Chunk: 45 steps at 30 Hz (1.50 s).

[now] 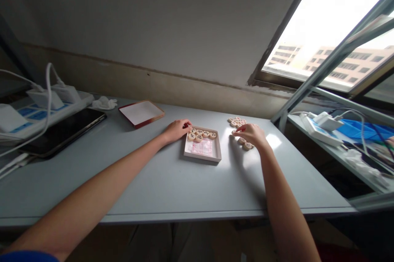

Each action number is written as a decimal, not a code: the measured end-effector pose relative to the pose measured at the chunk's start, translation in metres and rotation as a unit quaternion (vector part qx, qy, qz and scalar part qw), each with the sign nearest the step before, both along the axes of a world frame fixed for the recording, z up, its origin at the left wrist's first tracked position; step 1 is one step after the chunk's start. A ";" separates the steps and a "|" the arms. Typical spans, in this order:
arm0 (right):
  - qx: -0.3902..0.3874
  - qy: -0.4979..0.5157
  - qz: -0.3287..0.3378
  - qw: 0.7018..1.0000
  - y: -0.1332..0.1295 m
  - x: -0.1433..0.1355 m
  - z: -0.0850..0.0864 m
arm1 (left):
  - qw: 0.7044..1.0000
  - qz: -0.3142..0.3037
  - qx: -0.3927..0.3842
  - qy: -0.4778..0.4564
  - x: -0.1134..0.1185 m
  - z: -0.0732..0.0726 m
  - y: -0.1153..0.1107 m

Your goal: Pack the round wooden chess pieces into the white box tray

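A shallow white box (202,157) holds several round wooden pieces (199,134) with dark characters, in its far part, above a pinkish-white sheet (201,147). My left hand (178,130) is at the box's far left corner, its fingers bent against the edge by the pieces. To the right of the box, my right hand (250,134) pinches one round piece (234,133) at the fingertips, low over the table. More loose pieces (247,145) lie under and in front of this hand, and another group (236,122) sits behind it.
A red-rimmed box lid (141,113) lies left of the box. Further left are a dark tablet (61,132), a power strip (40,113) and white cables. A metal post (303,89) and a side shelf with chargers (329,124) stand right of the table (184,192).
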State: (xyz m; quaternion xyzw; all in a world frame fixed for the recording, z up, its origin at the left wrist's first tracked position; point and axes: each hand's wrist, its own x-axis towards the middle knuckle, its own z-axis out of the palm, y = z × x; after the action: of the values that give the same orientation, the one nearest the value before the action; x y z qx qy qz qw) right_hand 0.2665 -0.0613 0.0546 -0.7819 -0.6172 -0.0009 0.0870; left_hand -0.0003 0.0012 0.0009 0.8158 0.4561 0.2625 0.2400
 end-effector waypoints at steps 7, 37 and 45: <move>0.021 0.217 0.300 0.929 -0.012 -0.055 0.007 | 1.000 0.005 0.003 0.000 0.000 -0.001 -0.001; 0.088 -0.098 0.323 0.937 -0.006 -0.060 -0.014 | 1.000 0.004 0.003 0.006 0.001 0.000 -0.002; 0.011 -0.171 0.020 0.985 -0.011 0.003 0.005 | 1.000 0.007 0.000 0.010 0.001 0.000 -0.001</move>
State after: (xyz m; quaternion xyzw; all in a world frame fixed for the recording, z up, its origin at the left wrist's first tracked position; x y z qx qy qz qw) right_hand 0.2690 -0.0727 0.0592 -0.7570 -0.6382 -0.1399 -0.0107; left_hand 0.0005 0.0004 0.0005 0.8153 0.4641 0.2558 0.2337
